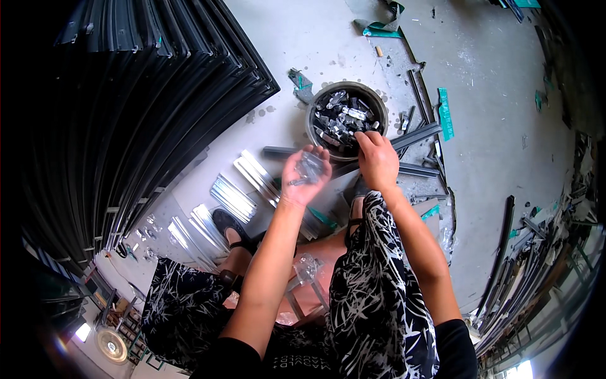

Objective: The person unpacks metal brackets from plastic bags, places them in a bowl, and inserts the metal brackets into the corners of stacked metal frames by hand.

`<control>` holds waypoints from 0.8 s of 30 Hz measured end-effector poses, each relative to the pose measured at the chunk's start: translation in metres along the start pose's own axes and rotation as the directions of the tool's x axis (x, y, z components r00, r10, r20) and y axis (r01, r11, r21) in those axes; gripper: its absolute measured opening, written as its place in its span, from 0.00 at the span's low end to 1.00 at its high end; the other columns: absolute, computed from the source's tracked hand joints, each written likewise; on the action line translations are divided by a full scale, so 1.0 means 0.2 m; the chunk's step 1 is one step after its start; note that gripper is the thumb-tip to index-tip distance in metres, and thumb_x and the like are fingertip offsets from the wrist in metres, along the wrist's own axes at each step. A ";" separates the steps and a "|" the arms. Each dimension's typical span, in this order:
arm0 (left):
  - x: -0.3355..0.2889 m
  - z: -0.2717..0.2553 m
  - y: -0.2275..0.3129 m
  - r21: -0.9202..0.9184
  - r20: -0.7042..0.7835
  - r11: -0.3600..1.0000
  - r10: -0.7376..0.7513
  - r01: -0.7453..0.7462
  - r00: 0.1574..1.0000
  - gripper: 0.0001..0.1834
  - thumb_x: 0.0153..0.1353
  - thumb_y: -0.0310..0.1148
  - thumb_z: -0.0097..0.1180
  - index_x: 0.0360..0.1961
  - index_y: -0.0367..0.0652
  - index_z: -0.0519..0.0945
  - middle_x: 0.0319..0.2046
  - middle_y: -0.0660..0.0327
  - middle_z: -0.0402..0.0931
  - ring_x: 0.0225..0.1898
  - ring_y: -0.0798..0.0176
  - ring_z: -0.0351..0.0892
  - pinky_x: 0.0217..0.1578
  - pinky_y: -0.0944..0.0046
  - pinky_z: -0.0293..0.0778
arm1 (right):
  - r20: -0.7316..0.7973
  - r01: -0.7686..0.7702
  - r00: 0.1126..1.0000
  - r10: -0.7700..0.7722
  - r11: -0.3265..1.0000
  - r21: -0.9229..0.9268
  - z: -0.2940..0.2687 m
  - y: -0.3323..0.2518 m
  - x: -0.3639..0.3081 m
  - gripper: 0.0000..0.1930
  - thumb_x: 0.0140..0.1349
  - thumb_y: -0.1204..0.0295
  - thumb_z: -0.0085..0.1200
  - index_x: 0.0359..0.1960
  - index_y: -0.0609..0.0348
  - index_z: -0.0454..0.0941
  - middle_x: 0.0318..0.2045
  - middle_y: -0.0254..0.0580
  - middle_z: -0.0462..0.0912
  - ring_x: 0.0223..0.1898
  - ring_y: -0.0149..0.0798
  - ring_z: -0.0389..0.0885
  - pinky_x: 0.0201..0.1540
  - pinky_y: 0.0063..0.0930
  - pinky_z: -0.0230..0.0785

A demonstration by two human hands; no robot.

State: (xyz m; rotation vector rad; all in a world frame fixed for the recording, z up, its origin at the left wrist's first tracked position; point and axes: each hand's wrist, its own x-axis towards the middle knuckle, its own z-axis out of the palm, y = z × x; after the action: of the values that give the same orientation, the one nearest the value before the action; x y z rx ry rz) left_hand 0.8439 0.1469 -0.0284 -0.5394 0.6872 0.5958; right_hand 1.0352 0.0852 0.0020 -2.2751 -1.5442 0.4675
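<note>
The left hand [305, 175] is turned palm up with the fingers half curled, and it cups a small bunch of grey metal pieces [310, 168] just in front of a round bucket [314, 120]. The right hand [377, 161] rests at the near rim of this bucket with the fingers bent down, touching the metal parts [344, 117] that fill it; I cannot tell if it pinches one. The bucket stands on the concrete floor [492, 126], beside dark metal bars [413, 136] and shiny silver strips [233, 197].
</note>
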 end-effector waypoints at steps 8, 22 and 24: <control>-0.06 0.00 -0.02 0.022 -0.033 1.000 0.014 -0.013 0.999 0.09 0.65 0.35 0.51 0.41 0.43 0.78 0.45 0.54 0.78 0.51 0.51 0.76 0.47 0.52 0.77 | -0.097 0.052 0.994 -0.055 0.998 -0.038 -0.01 -0.01 0.32 0.03 0.56 0.75 0.51 0.31 0.55 0.77 0.34 0.42 0.80 0.38 0.48 0.79 0.39 0.38 0.75; -0.10 0.13 -0.08 0.057 -0.001 0.998 -0.015 0.015 1.000 0.11 0.64 0.37 0.51 0.42 0.45 0.80 0.48 0.54 0.79 0.55 0.52 0.75 0.52 0.50 0.76 | 0.092 -0.131 0.991 0.093 0.710 0.692 -0.20 -0.13 0.17 0.14 0.52 0.78 0.60 0.43 0.58 0.81 0.35 0.45 0.83 0.32 0.40 0.83 0.39 0.30 0.76; -0.10 0.12 -0.06 0.038 0.060 0.998 -0.048 0.046 0.997 0.12 0.64 0.37 0.51 0.43 0.44 0.80 0.48 0.52 0.80 0.53 0.50 0.77 0.53 0.48 0.74 | 0.206 -0.053 0.967 -0.149 0.674 0.736 -0.30 -0.25 0.08 0.13 0.54 0.77 0.61 0.43 0.59 0.81 0.36 0.43 0.84 0.32 0.37 0.83 0.39 0.31 0.76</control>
State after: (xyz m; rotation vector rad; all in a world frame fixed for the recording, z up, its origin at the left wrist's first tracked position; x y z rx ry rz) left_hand 0.8501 0.1468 0.0050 -0.4999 0.6256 0.5525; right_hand 1.0273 0.1119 0.0762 -1.5608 -1.1810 1.1671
